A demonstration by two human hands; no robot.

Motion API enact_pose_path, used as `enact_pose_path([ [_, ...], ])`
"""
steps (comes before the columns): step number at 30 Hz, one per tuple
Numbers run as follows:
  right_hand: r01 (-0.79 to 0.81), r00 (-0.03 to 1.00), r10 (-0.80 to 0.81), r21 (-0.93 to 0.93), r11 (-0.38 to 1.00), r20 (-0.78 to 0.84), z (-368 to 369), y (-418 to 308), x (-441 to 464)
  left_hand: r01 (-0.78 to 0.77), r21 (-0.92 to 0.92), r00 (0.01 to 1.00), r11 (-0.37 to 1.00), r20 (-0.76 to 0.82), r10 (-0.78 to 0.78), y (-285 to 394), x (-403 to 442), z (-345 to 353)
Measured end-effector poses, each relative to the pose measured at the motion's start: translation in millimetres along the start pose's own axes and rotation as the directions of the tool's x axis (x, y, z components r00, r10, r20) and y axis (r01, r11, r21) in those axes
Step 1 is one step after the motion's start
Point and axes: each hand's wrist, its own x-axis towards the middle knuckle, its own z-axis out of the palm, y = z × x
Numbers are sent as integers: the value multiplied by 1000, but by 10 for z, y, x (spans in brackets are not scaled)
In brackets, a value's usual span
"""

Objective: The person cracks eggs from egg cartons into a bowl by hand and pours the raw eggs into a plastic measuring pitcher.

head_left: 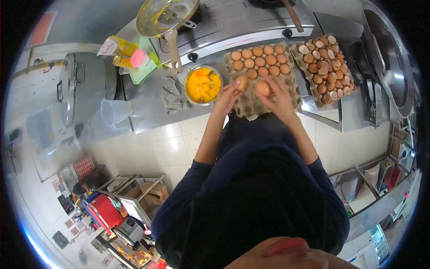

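Note:
My left hand [228,95] is closed around a brown egg [242,82], just right of a metal bowl [188,97] of cracked eggs with several yolks. In my right hand [281,99] is another brown egg [263,88], gripped between thumb and fingers. Both eggs look whole and are held apart, above the cardboard egg tray [290,94]. Whole brown eggs [258,62] fill the far rows of this tray, while its near cups hold none. The bottom of the bowl is hidden by the yolks.
A second tray heaped with broken eggshells [330,74] lies to the right. Left of the bowl are a crumpled grey cloth [174,95] and a clear plastic jug [115,112]. A pan [148,28] with its handle [174,51] jutting out sits on the gas stove [233,20].

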Motion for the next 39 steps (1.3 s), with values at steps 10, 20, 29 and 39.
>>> enact_pose_path([
  [10, 199, 969, -205, -58, 978, -140, 934, -426, 123, 78, -113, 994, 991, 82, -69, 464, -341, -344],
  [20, 186, 974, -201, -138, 973, -107, 1533, -707, 146, 107, -45, 986, 993, 134, -100, 766, -480, -901],
  [29, -561, 798, 398, 798, 219, 452, 1663, -603, 220, -184, 374, 960, 909, 268, 84, 1085, -575, -1120],
  [39, -473, 881, 355, 571, 671, 313, 1890, -434, 210, -367, 698, 929, 615, 310, 203, 1301, -541, -1179],
])
